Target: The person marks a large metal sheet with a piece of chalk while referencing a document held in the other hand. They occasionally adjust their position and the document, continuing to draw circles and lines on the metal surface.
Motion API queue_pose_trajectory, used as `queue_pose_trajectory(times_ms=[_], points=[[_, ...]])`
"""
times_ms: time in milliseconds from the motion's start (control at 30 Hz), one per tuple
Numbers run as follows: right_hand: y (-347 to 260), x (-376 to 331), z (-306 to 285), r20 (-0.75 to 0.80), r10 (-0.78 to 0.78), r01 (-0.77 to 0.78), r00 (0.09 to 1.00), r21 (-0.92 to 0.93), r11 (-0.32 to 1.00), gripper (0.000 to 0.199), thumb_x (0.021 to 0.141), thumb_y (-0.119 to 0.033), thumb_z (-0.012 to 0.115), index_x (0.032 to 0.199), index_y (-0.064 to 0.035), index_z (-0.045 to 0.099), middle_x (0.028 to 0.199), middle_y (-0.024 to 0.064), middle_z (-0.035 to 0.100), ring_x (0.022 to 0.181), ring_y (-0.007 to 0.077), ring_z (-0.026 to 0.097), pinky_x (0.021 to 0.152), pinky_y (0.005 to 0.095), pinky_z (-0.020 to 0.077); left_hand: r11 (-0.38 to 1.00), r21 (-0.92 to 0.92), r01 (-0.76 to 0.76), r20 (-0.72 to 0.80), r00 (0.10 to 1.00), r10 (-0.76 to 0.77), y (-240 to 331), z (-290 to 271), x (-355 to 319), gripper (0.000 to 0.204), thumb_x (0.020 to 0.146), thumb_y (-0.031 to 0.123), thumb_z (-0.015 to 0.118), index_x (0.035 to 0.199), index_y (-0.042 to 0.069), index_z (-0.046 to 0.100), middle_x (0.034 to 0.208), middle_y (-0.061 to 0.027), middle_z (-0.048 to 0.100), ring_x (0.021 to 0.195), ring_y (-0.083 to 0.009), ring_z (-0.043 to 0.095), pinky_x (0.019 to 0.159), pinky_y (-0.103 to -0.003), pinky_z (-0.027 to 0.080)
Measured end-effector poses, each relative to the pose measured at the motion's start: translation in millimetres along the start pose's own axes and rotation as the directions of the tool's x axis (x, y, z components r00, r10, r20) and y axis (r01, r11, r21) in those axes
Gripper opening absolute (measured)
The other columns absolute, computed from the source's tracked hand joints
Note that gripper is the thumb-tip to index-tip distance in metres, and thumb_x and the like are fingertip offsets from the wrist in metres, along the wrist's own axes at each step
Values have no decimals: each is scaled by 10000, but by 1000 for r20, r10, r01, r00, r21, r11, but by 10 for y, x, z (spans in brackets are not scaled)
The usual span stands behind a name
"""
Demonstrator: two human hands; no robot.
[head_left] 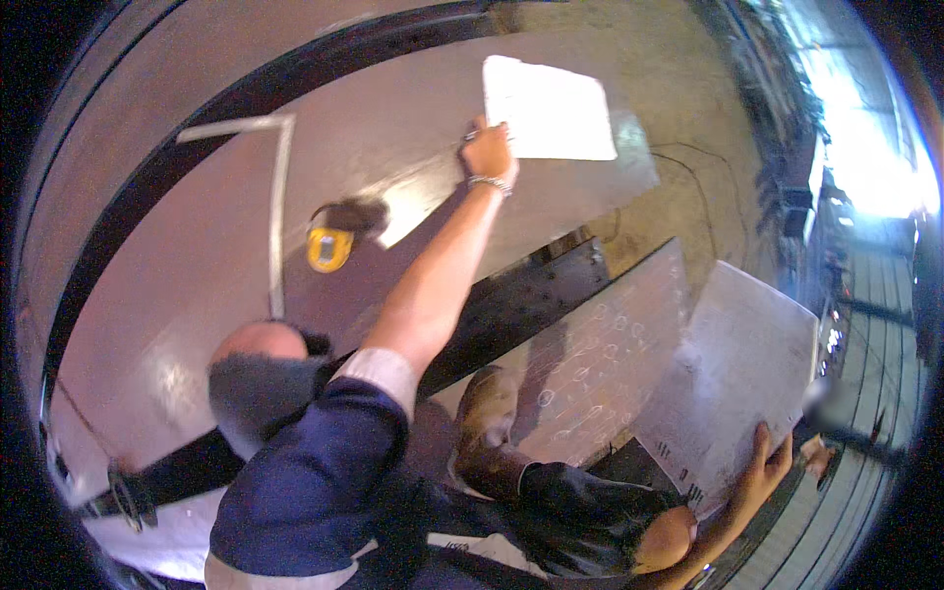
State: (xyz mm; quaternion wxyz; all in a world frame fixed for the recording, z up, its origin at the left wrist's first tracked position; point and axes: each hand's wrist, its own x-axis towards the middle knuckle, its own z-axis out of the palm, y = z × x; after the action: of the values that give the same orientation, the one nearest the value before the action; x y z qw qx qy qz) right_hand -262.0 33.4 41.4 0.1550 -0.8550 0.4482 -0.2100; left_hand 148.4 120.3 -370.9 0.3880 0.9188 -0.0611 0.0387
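My left hand [491, 155], with a bracelet at the wrist, reaches far forward over a broad metal plate [177, 324]. Its fingers close on the near left corner of a bright white sheet [551, 110], too overexposed to show any detail. At the right, my right hand [765, 474] grips the lower right edge of a flat grey sheet [737, 364], which is tilted and has short dark marks along its lower left corner. To the left of my left forearm, a yellow tape measure [329, 249] lies next to a dark item [356, 214] I cannot make out.
A metal carpenter's square [280, 197] lies on the broad plate. Between my hands are a dark beam [521, 305] and a brownish plate [590, 374] with chalk marks. A brown boot [487, 423] stands beside that plate. A thin cable [703, 187] crosses the floor.
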Motion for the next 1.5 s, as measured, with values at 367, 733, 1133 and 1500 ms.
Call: queue_pose_trajectory(times_ms=[367,733,1133,1500], points=[[67,2,-91,-15,-20,18,1000,-84,996,458,878,-274,600,1211,31,523,1150,125,568,1026,222,516,912,315,388,751,570,-333,222,943,249,231,-108,54,281,863,234,505,1071,109,647,1160,-84,551,1109,-236,480,907,-450,342],[-51,-211,-185,-70,-255,228,964,-270,936,316,869,-226,607,1068,20,608,1043,101,564,974,206,467,912,315,337,750,333,-572,277,820,502,-422,-440,234,201,758,224,565,802,73,690,773,-165,670,787,-318,656,853,-535,428],[-398,-174,20,-57,-205,204,977,-28,979,362,866,-216,599,1135,26,596,1159,122,589,1052,192,536,947,290,376,954,279,-109,-55,990,129,-262,-1791,441,507,690,232,618,1108,-45,538,822,-185,655,758,-315,645,641,-410,515],[-913,-194,436,-78,-316,321,946,62,945,349,860,-195,618,1124,33,595,1107,115,611,1019,183,543,928,279,378,990,104,-96,516,856,29,-87,-2009,-32,606,544,282,836,1024,18,577,893,-185,658,896,-308,642,762,-401,523]])
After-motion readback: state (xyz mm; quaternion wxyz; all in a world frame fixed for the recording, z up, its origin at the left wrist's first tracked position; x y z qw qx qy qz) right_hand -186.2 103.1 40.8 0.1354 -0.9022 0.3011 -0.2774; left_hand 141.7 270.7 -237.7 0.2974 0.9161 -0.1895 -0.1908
